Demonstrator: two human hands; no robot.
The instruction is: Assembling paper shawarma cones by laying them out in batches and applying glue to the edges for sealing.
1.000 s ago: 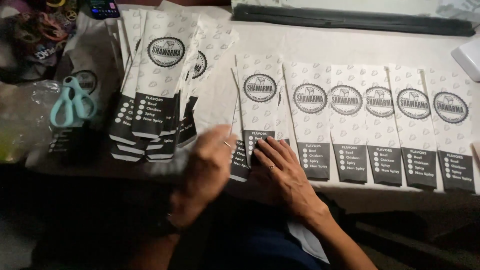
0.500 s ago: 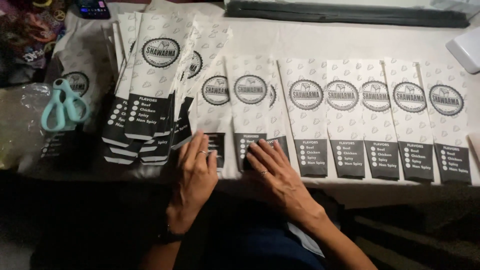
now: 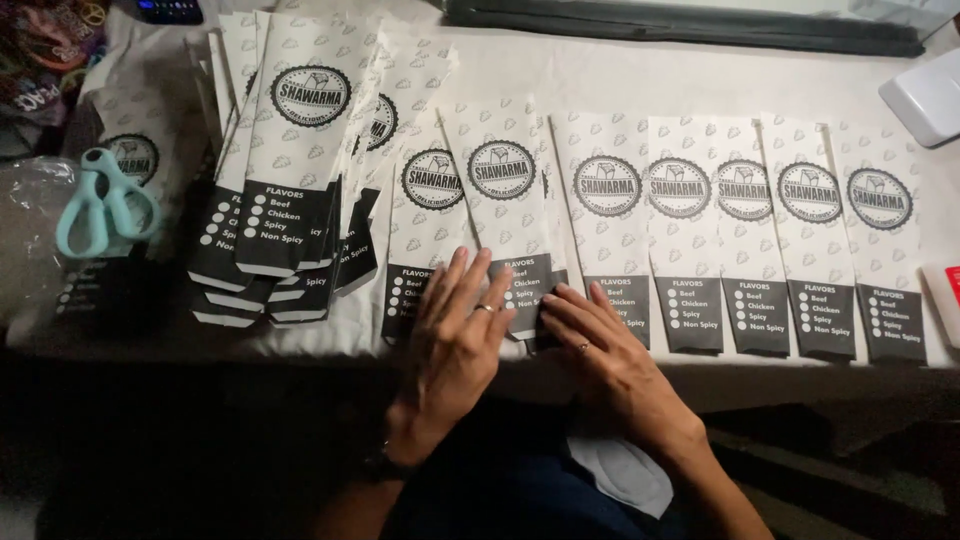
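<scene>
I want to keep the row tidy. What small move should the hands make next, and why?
Probably press the top bag flat and nudge it right into the row. Both the left hand and the right hand rest on its dark lower end, and it lies tilted over its neighbour, unlike the straighter bags further right.

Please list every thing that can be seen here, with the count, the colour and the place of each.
paper bags in a row: about eight, white with black bottom, overlapping along the table edge
stack of paper bags: count unclear, white and black, left of the row
scissors: one pair, light blue handles, far left
table: one, white cover
dark strip: one, black, far edge
white box: one, upper right corner
left hand: flat on the leftmost row bags
right hand: fingertips on the same bags
</scene>
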